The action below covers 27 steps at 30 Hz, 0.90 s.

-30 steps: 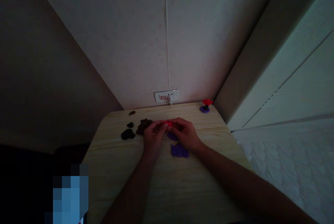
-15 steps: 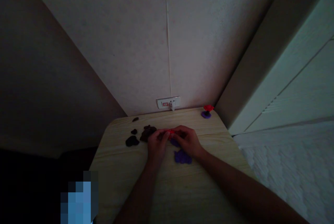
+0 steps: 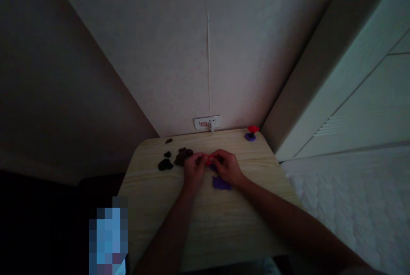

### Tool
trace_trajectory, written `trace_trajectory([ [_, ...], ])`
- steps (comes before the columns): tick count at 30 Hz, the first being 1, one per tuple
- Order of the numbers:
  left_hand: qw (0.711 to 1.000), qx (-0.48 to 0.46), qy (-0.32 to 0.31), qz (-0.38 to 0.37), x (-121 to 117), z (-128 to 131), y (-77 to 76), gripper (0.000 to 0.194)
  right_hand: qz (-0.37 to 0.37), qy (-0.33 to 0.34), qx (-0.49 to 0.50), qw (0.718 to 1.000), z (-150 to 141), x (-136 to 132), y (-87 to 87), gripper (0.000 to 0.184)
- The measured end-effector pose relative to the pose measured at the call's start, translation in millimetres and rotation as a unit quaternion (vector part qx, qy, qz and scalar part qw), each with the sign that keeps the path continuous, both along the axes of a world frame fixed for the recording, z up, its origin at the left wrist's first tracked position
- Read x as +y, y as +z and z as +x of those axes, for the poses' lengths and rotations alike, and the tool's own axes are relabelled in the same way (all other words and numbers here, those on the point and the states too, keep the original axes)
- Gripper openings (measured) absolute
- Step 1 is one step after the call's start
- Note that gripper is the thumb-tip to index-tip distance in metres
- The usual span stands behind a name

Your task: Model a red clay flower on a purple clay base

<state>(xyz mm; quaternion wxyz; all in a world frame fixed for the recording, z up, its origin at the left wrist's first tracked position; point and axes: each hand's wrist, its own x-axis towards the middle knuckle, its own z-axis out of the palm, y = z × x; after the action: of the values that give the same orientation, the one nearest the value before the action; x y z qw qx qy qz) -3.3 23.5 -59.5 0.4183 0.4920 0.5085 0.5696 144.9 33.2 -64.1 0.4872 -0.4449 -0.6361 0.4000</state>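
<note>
We seemed to be at a hand-shaping step: our left hand (image 3: 194, 167) and right hand (image 3: 228, 166) met, pinching a small red piece (image 3: 208, 160) between their fingertips over the wood-grained worktop (image 3: 153, 206). The next move seemed to call for light, even pressure, as the piece looked soft. A flat, ragged-edged purple slab (image 3: 221, 183) lay just nearer us; a lumpy brown mass (image 3: 181, 158) and a rounded black blob (image 3: 165, 165) lay leftward.

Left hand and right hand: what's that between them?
In the head view, a small red piece, partly hidden, is held between the left hand and the right hand.
</note>
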Motion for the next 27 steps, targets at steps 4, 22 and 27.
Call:
trace_trajectory([
  [4, 1.0, -0.011, 0.005, -0.003, 1.5, 0.0, -2.0, 0.026, 0.015, -0.001, -0.019, 1.0, -0.2, -1.5, 4.9, 0.013],
  [22, 0.998, -0.066, -0.003, 0.0, 0.8, 2.8, -0.9, 0.027, 0.101, 0.008, -0.002, 0.995, 5.3, 3.4, 5.3, 0.022],
  [27, 0.999, -0.036, 0.001, 0.001, 1.6, 0.0, 0.6, 0.024, 0.091, 0.024, -0.013, 0.995, 5.6, 0.7, 8.1, 0.02],
])
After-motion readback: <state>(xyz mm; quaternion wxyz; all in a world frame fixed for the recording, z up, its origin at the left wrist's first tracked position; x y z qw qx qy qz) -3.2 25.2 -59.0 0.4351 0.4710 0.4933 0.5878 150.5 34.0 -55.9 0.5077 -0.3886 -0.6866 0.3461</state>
